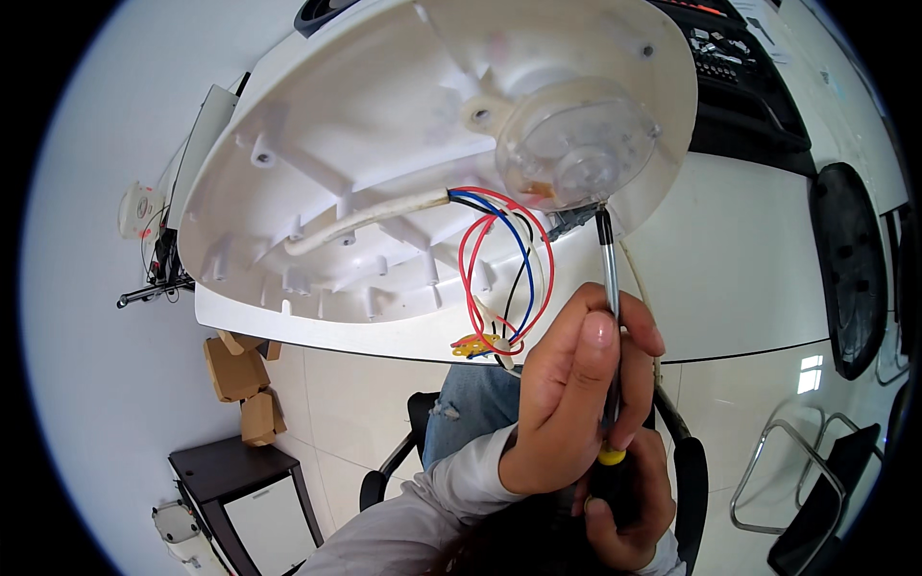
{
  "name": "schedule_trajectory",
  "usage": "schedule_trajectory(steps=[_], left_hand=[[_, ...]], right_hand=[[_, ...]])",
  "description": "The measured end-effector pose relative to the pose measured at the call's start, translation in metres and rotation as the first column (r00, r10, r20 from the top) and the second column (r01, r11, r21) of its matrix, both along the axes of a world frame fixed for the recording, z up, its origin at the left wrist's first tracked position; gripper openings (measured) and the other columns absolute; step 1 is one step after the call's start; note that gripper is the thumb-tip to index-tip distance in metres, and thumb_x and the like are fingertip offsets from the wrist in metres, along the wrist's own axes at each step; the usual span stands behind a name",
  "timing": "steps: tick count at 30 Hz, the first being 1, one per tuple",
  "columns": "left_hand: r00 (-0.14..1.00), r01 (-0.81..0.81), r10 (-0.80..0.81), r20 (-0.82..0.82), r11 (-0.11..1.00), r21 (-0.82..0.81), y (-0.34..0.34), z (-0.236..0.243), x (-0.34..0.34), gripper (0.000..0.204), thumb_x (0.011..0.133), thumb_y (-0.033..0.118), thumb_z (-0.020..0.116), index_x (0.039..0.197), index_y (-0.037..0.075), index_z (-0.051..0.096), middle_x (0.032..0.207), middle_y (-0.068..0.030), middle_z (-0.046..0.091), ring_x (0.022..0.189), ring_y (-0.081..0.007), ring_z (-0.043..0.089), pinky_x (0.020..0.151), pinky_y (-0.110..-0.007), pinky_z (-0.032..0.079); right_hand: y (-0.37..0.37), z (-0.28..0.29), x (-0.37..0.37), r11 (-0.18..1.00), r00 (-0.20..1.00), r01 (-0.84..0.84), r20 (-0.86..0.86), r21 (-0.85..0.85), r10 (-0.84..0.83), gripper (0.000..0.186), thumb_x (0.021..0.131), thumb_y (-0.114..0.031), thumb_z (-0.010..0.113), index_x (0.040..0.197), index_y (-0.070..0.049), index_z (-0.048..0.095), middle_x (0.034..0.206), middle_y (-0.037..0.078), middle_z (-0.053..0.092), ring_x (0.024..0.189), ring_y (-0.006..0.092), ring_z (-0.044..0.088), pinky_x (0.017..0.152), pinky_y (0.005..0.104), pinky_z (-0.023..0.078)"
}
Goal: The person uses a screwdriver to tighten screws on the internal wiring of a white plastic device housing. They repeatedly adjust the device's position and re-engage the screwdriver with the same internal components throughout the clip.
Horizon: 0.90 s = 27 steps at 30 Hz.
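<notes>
Both hands are closed on one screwdriver (609, 257) with a steel shaft, a dark handle and a yellow ring. My left hand (567, 394) grips its shaft between thumb and fingers. Lower down, my right hand (642, 514) wraps the handle, which is partly hidden. The tip meets the lower edge of a clear round plastic cover (576, 144) inside a large white plastic shell (384, 106); whether it sits in a screw, I cannot tell. Beside my left hand hang red, blue and black wires (531, 274) from a white cable (379, 213), ending near a small yellow part (475, 344).
The shell rests on a white table (749, 269). A black tool case (744, 91) lies at the far right, with a black padded piece (847, 269) nearer. Below are a chair armrest (690, 499), a dark cabinet (240, 461) and cardboard boxes (235, 370).
</notes>
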<state>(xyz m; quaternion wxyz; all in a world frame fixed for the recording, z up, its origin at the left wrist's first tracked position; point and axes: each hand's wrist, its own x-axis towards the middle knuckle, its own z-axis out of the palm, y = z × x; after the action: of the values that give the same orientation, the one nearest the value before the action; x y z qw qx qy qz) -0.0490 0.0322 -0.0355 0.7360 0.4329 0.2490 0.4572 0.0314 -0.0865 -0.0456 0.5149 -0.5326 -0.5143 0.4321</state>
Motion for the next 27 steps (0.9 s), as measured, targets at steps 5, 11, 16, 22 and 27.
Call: schedule_trajectory(steps=[5, 11, 16, 22, 27], left_hand=[[1.0, 0.012, -0.012, 0.009, 1.0, -0.012, 0.0, 0.0, 0.0, 0.036, 0.101, 0.03, 0.021, 0.092, 0.003, 0.043, 0.041, 0.003, 0.037, 0.039, -0.0061, 0.03, 0.04, -0.02, 0.027], [1.0, 0.004, -0.004, 0.013, 1.0, -0.002, -0.001, 0.0, 0.001, 0.035, 0.101, 0.029, 0.02, 0.092, 0.003, 0.043, 0.041, 0.0035, 0.036, 0.04, -0.0061, 0.03, 0.04, -0.02, 0.027], [0.999, 0.026, -0.026, 0.039, 1.0, -0.003, 0.001, 0.0, 0.001, 0.034, 0.101, 0.028, 0.02, 0.093, 0.004, 0.043, 0.042, 0.0038, 0.036, 0.041, -0.0065, 0.031, 0.04, -0.02, 0.027], [0.987, 0.105, -0.096, 0.129, 0.992, -0.064, 0.004, -0.002, 0.001, 0.036, 0.1, 0.035, 0.025, 0.097, 0.004, 0.044, 0.05, 0.0, 0.044, 0.04, -0.0035, 0.033, 0.042, -0.018, 0.027], [0.987, 0.107, -0.085, 0.136, 0.98, -0.165, 0.007, 0.008, 0.008, 0.035, 0.099, 0.031, 0.027, 0.107, 0.002, 0.045, 0.061, -0.0034, 0.05, 0.051, -0.0104, 0.043, 0.05, -0.022, 0.035]], right_hand=[[0.0, 0.0, -0.001, 1.0, 1.0, 0.008, -0.021, -0.003, -0.008, 0.052, 0.085, -0.013, 0.054, 0.129, 0.008, 0.037, 0.119, 0.02, 0.045, 0.102, 0.0277, 0.05, 0.089, 0.034, 0.04], [0.0, 0.003, 0.001, 1.0, 1.0, 0.001, -0.031, -0.027, -0.002, 0.052, 0.085, -0.013, 0.054, 0.129, 0.008, 0.037, 0.12, 0.021, 0.046, 0.103, 0.0283, 0.05, 0.089, 0.0343, 0.04], [0.002, 0.004, 0.001, 1.0, 1.0, -0.003, -0.012, -0.004, 0.003, 0.052, 0.085, -0.013, 0.054, 0.129, 0.008, 0.037, 0.12, 0.021, 0.046, 0.103, 0.0283, 0.05, 0.089, 0.0343, 0.04], [-0.005, 0.012, 0.003, 0.985, 0.976, -0.038, -0.217, -0.169, 0.001, 0.056, 0.086, -0.014, 0.054, 0.133, 0.006, 0.033, 0.108, 0.015, 0.051, 0.078, 0.0185, 0.053, 0.072, 0.0274, 0.044], [-0.004, 0.029, 0.001, 0.938, 0.798, 0.069, -0.545, -0.341, -0.257, 0.063, 0.078, -0.012, 0.058, 0.132, 0.008, 0.033, 0.109, 0.02, 0.048, 0.066, 0.0178, 0.054, 0.054, 0.0262, 0.046]])
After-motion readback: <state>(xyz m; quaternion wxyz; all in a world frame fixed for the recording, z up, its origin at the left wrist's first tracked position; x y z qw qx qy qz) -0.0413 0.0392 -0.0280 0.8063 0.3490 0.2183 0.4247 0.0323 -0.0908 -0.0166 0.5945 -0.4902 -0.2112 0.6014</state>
